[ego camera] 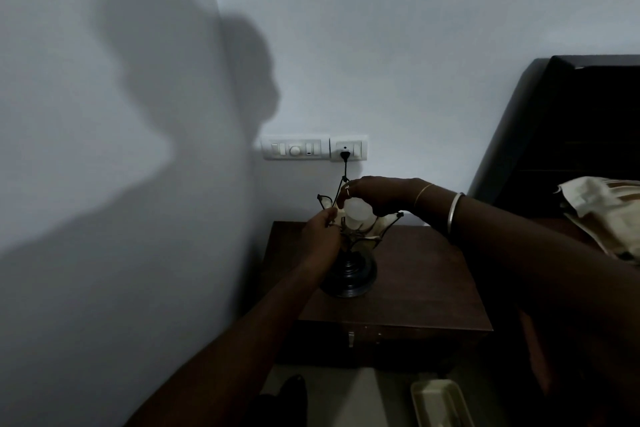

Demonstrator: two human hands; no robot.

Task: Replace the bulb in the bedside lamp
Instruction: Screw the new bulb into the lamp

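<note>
Head view: the lamp [349, 253] stands on the nightstand [415, 281] by the wall, its cord [344, 170] plugged into the socket [348, 148]. The right hand [375, 196] is closed from above over a white bulb [356, 210] seated among the petal-shaped shade. The left hand [320, 236] grips the shade's edge, steadying it. The bulb looks unlit. Whether it is the old one coming out or the new one going in cannot be told, so at best the job seems midway. No spare bulb is in sight.
</note>
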